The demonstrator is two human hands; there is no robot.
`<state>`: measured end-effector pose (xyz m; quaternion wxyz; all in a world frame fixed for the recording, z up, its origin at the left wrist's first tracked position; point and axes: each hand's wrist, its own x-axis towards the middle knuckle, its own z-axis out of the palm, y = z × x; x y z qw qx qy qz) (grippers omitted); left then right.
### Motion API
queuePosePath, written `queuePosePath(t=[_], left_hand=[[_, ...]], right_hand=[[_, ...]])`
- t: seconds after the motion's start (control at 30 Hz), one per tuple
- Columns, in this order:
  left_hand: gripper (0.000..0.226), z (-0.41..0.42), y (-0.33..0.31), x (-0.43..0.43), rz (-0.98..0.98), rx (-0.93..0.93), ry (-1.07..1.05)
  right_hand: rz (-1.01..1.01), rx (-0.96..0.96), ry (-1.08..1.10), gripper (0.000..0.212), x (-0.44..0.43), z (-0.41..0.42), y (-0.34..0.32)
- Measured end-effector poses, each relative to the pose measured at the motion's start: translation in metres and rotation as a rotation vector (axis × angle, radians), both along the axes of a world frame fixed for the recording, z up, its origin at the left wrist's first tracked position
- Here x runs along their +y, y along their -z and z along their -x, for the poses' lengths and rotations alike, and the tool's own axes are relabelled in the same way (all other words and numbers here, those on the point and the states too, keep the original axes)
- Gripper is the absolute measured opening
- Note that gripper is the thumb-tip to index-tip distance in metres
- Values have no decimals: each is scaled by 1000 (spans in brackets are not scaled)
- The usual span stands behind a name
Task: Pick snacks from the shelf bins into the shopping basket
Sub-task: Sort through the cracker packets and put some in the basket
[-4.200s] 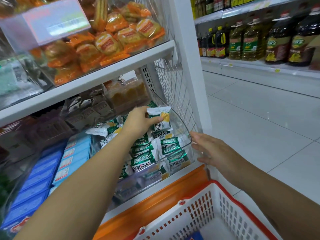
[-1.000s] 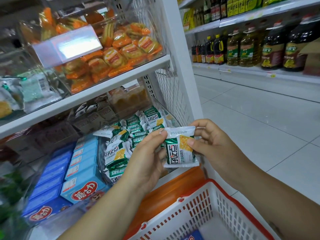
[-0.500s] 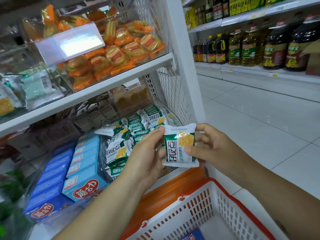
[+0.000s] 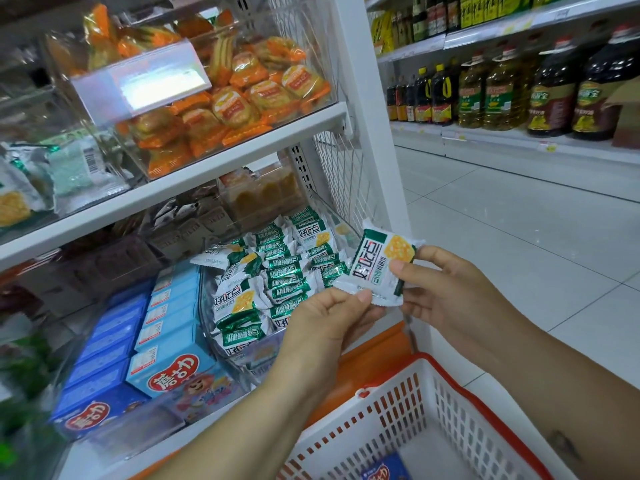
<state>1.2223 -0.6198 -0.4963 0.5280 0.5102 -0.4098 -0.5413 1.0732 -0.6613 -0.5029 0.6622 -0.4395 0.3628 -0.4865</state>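
moved: the green-and-white packet (image 4: 377,268) was in the clear bin (image 4: 207,306) under the left hand a few seconds ago; it is now out of the bin, swung right and tilted, and the right hand has come in from beside the bin to take its right end
left hand (image 4: 332,320): pinches the packet's lower left edge, thumb on top, fingers curled under
right hand (image 4: 450,292): pinches the packet's right side, thumb on the printed face, fingers behind
packet place: in the air in front of the shelf post, right of the bin, above the far rim of the basket (image 4: 485,407), touching neither
basket: near right, below both hands; one blue box (image 4: 384,469) lies on its floor at the near edge, otherwise only bare white floor shows
done: looks like one blue item is already in, and this packet is picked
left: packet not yet dropped in; probably lower it and let go over the basket
stock left: many same packets (image 4: 284,271) in the bin, blue boxes (image 4: 166,341) left of it, orange packs (image 4: 235,102) on the shelf above
how many more: cannot tell, the task gives no count
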Motion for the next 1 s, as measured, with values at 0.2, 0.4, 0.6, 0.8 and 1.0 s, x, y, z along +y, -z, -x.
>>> queuePosePath(t=[0.2,0.4,0.6,0.8,1.0], left_hand=[[8,-3,-6,-3,120,-92,-30],[18,-2,-1,1,86,-64,51],[36,-6,-2,0,165,-147,57],[23,-18,-11,-2,-24,-110,10],[44,-30,-20,-2,-150,139,59]], right_hand=[[-58,-21,-43,17,-1,4,-3],[26,9,16,21,0,3,-7],[-77,-94,4,18,2,1,-4],[180,107,48,20,4,3,-7],[456,382,-175,38,10,2,-10]])
